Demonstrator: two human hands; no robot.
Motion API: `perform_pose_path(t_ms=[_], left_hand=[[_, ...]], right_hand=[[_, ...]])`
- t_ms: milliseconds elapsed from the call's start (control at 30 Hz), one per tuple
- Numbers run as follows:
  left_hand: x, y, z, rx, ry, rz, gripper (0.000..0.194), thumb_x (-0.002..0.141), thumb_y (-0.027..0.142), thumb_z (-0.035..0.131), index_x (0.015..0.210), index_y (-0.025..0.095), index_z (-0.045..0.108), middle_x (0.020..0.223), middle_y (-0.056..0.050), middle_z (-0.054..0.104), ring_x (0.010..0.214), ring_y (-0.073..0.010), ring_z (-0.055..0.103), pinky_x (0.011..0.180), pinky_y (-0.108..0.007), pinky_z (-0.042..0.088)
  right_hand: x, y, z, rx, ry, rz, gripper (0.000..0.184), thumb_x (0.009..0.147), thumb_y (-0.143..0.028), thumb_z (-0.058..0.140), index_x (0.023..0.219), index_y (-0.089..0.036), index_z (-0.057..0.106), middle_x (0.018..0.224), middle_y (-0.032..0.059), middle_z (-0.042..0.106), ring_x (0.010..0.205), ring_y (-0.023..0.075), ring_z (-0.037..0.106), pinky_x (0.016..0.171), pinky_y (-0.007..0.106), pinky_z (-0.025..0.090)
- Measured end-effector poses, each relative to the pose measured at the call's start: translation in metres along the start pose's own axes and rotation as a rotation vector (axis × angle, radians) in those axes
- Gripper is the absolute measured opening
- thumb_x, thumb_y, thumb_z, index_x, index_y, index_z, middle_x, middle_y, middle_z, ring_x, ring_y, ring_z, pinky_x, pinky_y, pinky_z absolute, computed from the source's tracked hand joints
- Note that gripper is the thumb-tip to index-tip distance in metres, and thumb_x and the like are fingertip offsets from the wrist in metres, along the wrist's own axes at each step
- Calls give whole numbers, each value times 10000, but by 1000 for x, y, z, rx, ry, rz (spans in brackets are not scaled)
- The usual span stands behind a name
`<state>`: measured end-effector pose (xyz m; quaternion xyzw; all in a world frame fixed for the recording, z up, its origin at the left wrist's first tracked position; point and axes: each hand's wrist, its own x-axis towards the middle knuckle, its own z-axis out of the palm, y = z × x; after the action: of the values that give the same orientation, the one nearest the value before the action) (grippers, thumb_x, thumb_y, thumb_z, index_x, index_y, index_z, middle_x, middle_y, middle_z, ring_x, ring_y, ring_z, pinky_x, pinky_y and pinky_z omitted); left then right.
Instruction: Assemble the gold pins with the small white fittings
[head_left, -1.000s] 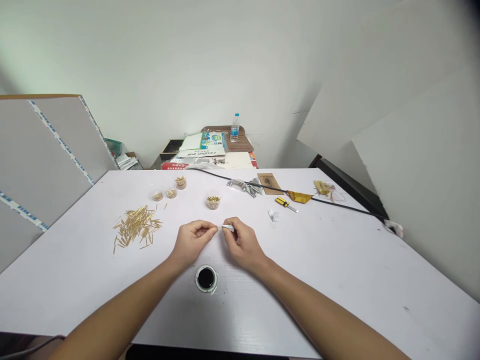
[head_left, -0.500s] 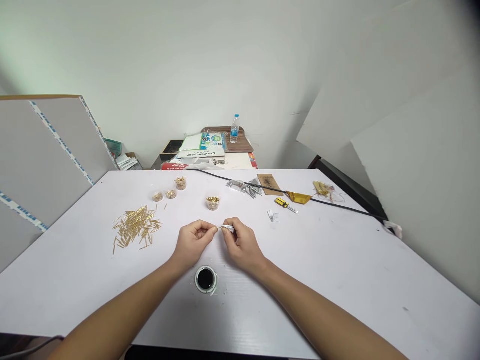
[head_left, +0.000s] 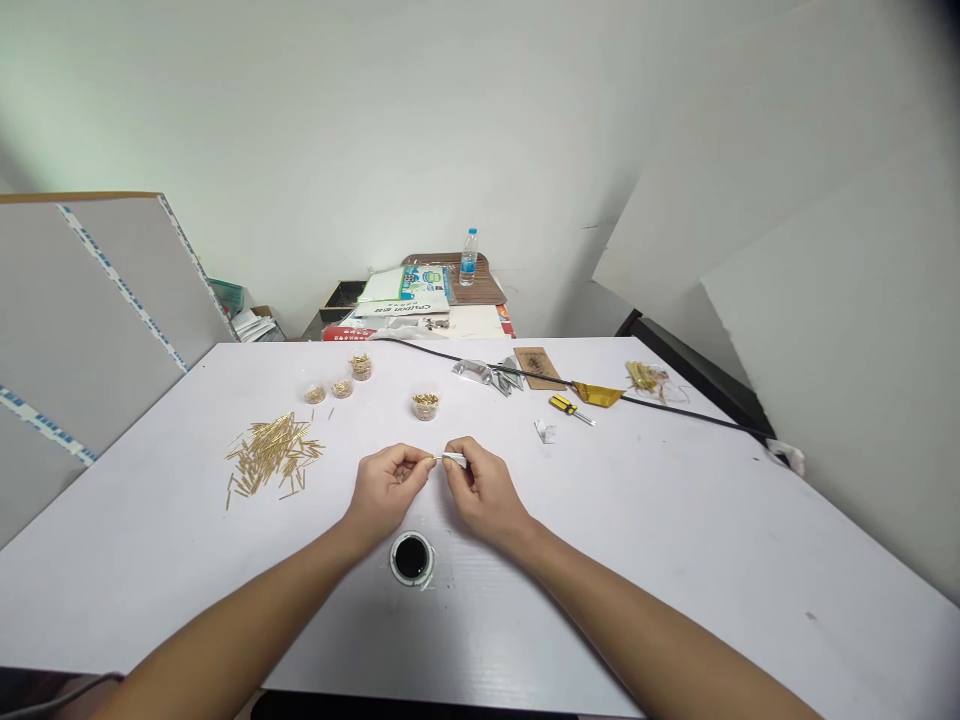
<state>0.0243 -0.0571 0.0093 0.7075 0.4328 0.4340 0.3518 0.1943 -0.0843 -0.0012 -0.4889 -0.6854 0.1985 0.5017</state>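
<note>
Barely shifted, a thin pin (head_left: 439,458) is pinched in the left hand (head_left: 381,490), a white rod (head_left: 454,458) in the right hand (head_left: 486,490); alignment seems underway, steadiness needed.

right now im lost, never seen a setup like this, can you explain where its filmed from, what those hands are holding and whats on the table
There is no machine here: these are a person's own bare hands, seen by one camera worn on the head, looking forward and down.

The left hand pinches a thin pin-like piece; the right hand grips a small whitish piece. They meet fingertip to fingertip, so whether the pieces join is too small to tell.

On the white table lie a pile of gold-coloured pins, small clear cups, a round pot with a black inside, and a screwdriver.
</note>
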Motion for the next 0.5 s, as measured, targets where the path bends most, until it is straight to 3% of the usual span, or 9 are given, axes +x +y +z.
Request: perform_pose_path(t_ms=[233,400,500], left_hand=[[1,-3,-7,23,-62,87,169,883,306,653,853,164,740,795,-37,753,703,-143,667,669,-243,520],[3,-6,-11,142,-81,234,138,893,256,638,836,173,731,805,-33,751,704,-134,653,681,-246,499],[3,-4,-12,90,-104,168,149,889,277,643,835,168,729,787,-34,745,686,-134,642,670,-248,500]], right_hand=[[2,0,-7,0,-89,-29,118,932,-237,468,894,-189,570,751,12,611,583,134,504,570,258,389],[3,-1,-9,15,-156,61,130,934,-269,475,892,-194,572,601,-39,497,506,131,450,510,250,347],[2,1,-8,-21,-130,-18,110,933,-229,466,895,-198,565,669,-10,563,544,138,481,534,257,371]])
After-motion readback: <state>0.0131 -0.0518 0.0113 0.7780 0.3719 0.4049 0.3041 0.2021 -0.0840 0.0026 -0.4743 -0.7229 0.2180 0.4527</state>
